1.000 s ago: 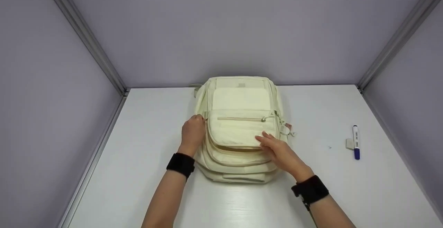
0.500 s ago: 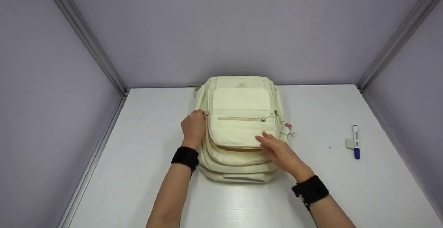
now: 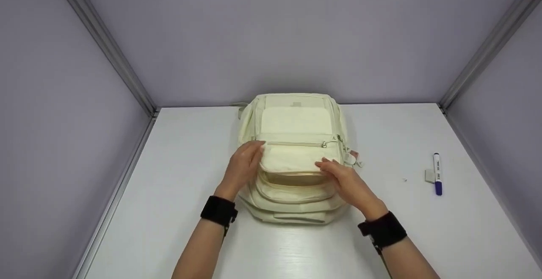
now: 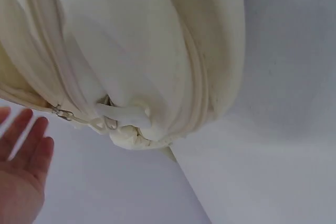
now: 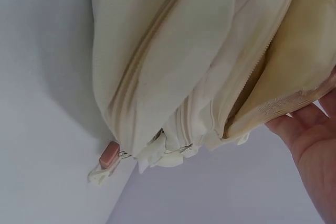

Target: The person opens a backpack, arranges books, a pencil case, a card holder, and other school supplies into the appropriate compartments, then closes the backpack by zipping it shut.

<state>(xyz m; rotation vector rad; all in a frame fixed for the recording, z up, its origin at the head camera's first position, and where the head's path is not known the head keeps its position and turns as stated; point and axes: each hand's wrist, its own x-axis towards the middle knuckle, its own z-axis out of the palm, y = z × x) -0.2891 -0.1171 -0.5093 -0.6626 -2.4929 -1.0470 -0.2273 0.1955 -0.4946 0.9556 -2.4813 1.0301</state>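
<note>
A cream backpack [image 3: 296,120] lies on the table with its front up, and its front pocket gapes along the lower edge. My right hand [image 3: 349,183] holds the pocket flap [image 3: 292,159] at its lower right edge. In the right wrist view, its fingers [image 5: 310,121] lie behind the flap's rim, and the beige lining shows; the thumb is hidden. My left hand [image 3: 241,169] is at the flap's left edge, fingers relaxed. In the left wrist view, those fingers [image 4: 23,140] are spread beside the zipper pull [image 4: 63,113] and grip nothing.
A white marker [image 3: 437,173] with a blue cap and a small pale block [image 3: 429,176] lie on the table's right side. A pink and white charm [image 5: 107,162] hangs at the backpack's right side. Grey walls [image 3: 288,37] enclose the white table [image 3: 186,156].
My left hand has left the zip at the pocket's left side, and its fingers have loosened from a fist. The flap has lifted under my right hand, so the pocket gapes wider.
</note>
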